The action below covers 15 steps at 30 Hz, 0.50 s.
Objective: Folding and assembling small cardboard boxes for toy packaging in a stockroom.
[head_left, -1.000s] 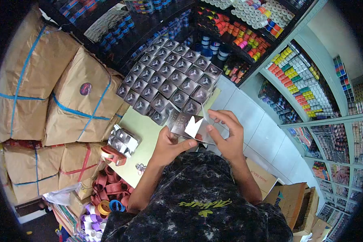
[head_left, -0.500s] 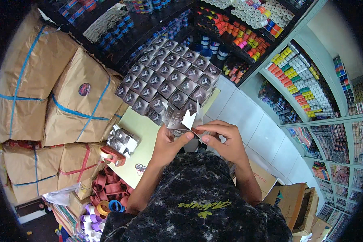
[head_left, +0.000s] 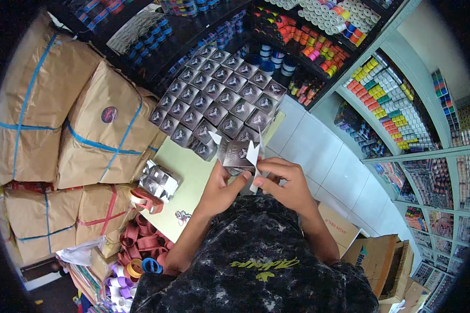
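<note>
Box (head_left: 237, 154) in left hand (head_left: 220, 192), white flap (head_left: 252, 154) shifted rightward, seemingly narrower

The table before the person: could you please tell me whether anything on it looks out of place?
Perhaps the small tangled item, too small to identify, lying loose on the tabletop, apart from the closely packed boxes.

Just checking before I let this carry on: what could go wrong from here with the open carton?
The small dark carton has white-lined flaps standing up; the right hand, at its right end, might crease one.

The left hand supports its left side, so a loose grip could let it slip.

In the view, the carton overlaps the near edge of the stacked dark boxes; a forward push might nudge some out of line, though contact is unclear.
</note>
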Available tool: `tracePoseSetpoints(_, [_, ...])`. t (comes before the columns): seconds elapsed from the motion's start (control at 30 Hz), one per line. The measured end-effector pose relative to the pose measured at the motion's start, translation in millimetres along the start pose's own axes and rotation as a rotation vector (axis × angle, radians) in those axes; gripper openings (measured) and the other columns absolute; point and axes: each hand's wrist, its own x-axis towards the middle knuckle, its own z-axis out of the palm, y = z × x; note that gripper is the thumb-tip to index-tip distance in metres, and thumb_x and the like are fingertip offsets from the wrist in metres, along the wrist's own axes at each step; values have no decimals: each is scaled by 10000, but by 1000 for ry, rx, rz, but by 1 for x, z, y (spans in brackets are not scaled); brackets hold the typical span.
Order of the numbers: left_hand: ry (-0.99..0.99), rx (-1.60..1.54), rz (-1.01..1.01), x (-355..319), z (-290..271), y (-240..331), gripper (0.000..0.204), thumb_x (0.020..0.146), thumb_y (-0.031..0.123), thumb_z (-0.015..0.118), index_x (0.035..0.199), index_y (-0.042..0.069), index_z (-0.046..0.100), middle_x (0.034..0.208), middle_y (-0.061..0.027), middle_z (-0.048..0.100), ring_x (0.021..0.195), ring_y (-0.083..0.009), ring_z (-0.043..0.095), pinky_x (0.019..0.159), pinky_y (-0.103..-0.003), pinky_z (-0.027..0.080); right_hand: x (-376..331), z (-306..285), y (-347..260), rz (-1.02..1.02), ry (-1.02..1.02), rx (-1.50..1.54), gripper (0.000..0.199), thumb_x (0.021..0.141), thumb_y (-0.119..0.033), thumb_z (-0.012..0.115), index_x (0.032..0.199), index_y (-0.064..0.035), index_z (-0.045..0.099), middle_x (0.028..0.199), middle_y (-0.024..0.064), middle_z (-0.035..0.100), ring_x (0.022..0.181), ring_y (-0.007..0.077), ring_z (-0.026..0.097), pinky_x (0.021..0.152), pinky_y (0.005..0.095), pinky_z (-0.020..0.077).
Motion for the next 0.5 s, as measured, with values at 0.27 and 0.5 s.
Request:
tracePoseSetpoints(0.27, [-76,-54,-11,-8,-1,-6,686,788,-43,641,1436,-3,422,1239,-112,646,1135,-193,627,954,-301,468,0,9,0,-41,139,-101,163,870,-139,802,904,8,739,736,45,643,587,87,533,544,261,410])
tracePoseSetpoints(0.5, [-36,-58,-43,-8,7,-1,472,945,63,668,1371,1,477,1068,-1,622,794,-34,509,664,-214,395,-2,10,-1,-83,207,-154,135,864,-97,793,902,22,740,733,51,661,590,67,535,529,247,391])
